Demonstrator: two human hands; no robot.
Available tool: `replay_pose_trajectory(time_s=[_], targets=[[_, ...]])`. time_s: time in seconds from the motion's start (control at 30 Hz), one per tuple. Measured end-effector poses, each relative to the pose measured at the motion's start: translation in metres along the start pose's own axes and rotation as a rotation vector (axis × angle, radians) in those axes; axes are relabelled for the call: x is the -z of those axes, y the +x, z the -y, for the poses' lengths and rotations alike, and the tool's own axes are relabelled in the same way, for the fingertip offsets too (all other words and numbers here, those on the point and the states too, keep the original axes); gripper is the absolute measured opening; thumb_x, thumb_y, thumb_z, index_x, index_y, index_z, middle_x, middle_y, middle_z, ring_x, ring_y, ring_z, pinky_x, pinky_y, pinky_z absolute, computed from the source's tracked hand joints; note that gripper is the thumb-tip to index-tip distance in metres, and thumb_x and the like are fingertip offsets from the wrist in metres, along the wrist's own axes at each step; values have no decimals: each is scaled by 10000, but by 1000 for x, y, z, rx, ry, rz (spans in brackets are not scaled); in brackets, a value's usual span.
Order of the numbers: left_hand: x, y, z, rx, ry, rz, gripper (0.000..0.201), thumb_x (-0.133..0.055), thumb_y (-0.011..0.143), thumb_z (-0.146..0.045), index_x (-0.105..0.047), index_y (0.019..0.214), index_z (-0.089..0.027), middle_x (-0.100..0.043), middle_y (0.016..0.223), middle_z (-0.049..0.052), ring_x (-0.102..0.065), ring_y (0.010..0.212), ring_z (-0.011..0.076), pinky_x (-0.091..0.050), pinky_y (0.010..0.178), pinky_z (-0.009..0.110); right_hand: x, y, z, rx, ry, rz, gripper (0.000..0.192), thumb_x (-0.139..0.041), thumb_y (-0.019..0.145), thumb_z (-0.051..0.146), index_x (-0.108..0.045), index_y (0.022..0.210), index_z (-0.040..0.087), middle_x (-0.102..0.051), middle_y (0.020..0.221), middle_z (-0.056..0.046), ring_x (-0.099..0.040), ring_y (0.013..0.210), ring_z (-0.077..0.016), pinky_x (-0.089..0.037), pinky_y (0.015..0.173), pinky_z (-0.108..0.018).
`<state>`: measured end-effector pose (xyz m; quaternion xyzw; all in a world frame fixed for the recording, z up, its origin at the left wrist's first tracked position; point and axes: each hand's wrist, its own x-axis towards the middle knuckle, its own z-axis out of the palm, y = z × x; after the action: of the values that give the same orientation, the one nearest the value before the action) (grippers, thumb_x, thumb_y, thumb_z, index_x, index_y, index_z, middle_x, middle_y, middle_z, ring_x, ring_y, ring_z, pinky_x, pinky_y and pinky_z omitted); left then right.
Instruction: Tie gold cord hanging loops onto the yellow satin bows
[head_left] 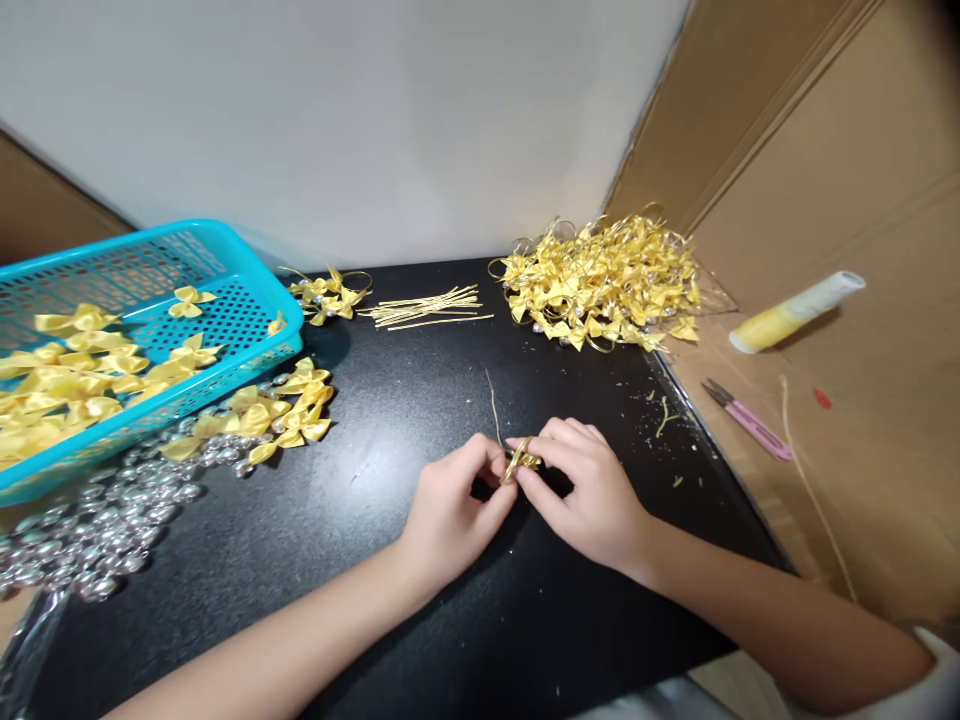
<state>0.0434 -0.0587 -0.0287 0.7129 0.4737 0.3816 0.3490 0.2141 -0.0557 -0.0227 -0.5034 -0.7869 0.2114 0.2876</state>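
Both hands meet near the middle of the black table. My left hand (463, 497) pinches the left side of a small gold cord loop (517, 458). From the other side, my right hand (589, 487) grips the same loop between thumb and forefinger. A thin cord end (493, 395) sticks up from between the fingers toward the back. Something yellow shows beside the loop, mostly hidden by my right fingers. Beyond my hands lies a bundle of cut gold cords (427, 308).
At left, a turquoise basket (277, 345) holds yellow ribbon bows; silver beads (97, 530) and more bows (300, 410) lie in front. A pile of bows with cord loops (600, 280) fills the back right. Pink-handled snips (750, 420) and a plastic tube (799, 310) lie right.
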Motion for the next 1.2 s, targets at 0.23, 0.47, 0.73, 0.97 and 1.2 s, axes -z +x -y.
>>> replay_pose_trajectory(time_s=[0.23, 0.47, 0.73, 0.97, 1.2], targets=[[0, -2, 1, -45, 84, 69, 170, -521, 833, -119, -418, 732, -209, -588, 677, -41, -574, 606, 93, -445, 588, 196, 3, 7, -10, 9, 128, 43, 147, -577, 861, 128, -675, 770, 189, -588, 710, -10, -534, 698, -148, -389, 649, -279], [1, 1, 2, -17, 110, 61, 167, -528, 825, -143, -416, 721, -210, -542, 646, -52, -533, 568, 88, -424, 557, 195, -1, 5, -12, 148, -90, -28, 192, -512, 918, 152, -618, 761, 183, -590, 740, -27, -518, 728, -167, -358, 696, -316], [2, 8, 3, 215, -179, 44, 188, -593, 792, -193, -417, 724, -204, -536, 626, -55, -547, 562, 89, -441, 552, 197, 5, 6, -3, 4, 261, 167, 174, -449, 962, 175, -516, 804, 202, -542, 824, -24, -496, 833, -171, -424, 757, -298], [7, 15, 4, 315, -357, -56, 262, -667, 748, -215, -408, 710, -202, -511, 632, -60, -525, 583, 86, -438, 562, 201, 24, 7, 1, 91, 273, 393, 185, -390, 980, 172, -422, 804, 217, -500, 874, -20, -442, 893, -176, -417, 830, -325], [13, 25, 8, 342, -500, -140, 290, -703, 705, -187, -412, 708, -193, -506, 630, -65, -518, 595, 74, -435, 589, 194, 32, 8, 4, 170, 343, 531, 185, -375, 982, 164, -411, 809, 219, -488, 865, -15, -427, 877, -164, -418, 852, -315]])
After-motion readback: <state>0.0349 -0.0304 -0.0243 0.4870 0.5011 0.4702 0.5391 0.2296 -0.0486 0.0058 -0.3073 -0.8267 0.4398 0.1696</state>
